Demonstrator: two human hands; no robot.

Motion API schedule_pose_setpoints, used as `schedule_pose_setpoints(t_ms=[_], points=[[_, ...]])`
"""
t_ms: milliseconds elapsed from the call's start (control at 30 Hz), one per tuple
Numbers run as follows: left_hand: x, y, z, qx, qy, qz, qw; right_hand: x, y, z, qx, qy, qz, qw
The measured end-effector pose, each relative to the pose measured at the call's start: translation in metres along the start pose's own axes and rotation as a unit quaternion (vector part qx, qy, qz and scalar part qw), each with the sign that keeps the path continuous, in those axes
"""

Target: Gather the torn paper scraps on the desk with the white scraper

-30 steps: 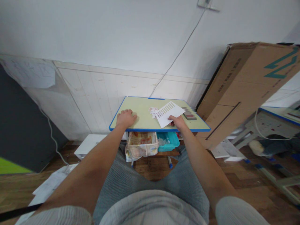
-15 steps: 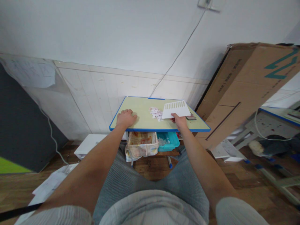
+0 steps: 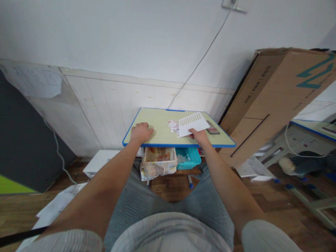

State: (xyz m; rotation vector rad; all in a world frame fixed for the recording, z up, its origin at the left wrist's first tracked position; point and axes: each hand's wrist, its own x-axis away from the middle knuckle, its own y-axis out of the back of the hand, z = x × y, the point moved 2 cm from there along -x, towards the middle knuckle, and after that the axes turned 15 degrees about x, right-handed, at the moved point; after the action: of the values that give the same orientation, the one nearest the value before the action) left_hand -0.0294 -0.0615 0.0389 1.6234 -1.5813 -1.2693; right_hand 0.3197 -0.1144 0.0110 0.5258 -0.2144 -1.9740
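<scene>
My right hand (image 3: 198, 136) grips the near edge of a white card (image 3: 193, 125) that has a row of slots or stripes along its far side. The card is held tilted above the right half of the desk (image 3: 154, 119), which has a pale top and a blue rim. Just left of the card lies a pile of small white and pinkish paper scraps (image 3: 173, 126), partly hidden by it. Flat on the left part of the desk rests my left hand (image 3: 142, 132), fingers spread and holding nothing. A phone-like flat object (image 3: 213, 128), blurred out, lies right of the card.
Under the desktop sit a cloth-lined basket (image 3: 159, 168) and a turquoise plastic bin (image 3: 193, 162) with whitish bits inside. A tall cardboard box (image 3: 275, 98) leans beside the desk on the right. Behind, a cable (image 3: 202, 59) runs down the wall.
My right hand has shifted slightly left and turned the card counter-clockwise, covering more of the scraps' right side and uncovering more of the phone-like object. My left hand has stayed in place.
</scene>
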Motion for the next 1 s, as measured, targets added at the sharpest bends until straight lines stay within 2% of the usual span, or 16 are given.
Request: schedule_pose_setpoints(t_ms=[467,1000], points=[[0.0009,0.0016,-0.0013,-0.003,0.005,0.004,1.000,0.0052,0.0015,0.0063,0.020,0.009,0.016,1.000],[0.0037,0.0045,-0.0049,-0.003,0.004,0.000,1.000,0.0048,0.0047,0.0089,-0.001,-0.039,-0.068,0.997]])
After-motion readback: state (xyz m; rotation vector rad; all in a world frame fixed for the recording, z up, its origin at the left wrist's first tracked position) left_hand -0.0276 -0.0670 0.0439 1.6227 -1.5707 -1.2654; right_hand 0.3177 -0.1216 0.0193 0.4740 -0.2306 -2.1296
